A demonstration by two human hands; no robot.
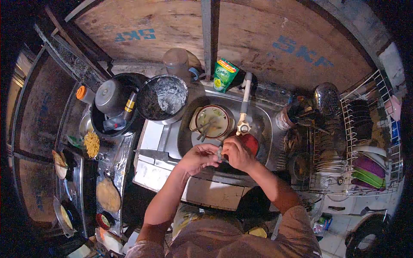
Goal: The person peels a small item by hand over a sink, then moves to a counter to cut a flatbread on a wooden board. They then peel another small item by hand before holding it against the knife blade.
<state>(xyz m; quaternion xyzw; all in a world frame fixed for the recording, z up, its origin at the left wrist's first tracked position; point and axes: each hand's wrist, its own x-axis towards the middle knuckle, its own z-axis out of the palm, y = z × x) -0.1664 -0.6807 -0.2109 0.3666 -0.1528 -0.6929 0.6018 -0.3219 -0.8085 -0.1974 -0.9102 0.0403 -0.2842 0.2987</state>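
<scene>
Over the front part of the metal sink [270, 142], my left hand [200, 159] and my right hand [238, 155] meet, fingers closed in a pinch. Between their fingertips is a small pale-grey piece [220, 153], too small and blurred to name. Behind it in the sink sits a bowl with a brown rim [214, 112], holding cloudy liquid and utensils. A red item [251, 144] lies in the sink beside my right hand, partly hidden by it. The tap [244, 116] reaches down above the red item. A knife [155, 155] rests on the tiled counter near my left wrist.
Behind the sink stands a green pouch [225, 76]. To the left are a dark pot with pale residue [171, 96], a grey metal pot [109, 95] and a wooden board [107, 195]. A wire dish rack [391, 146] with plates stands on the right.
</scene>
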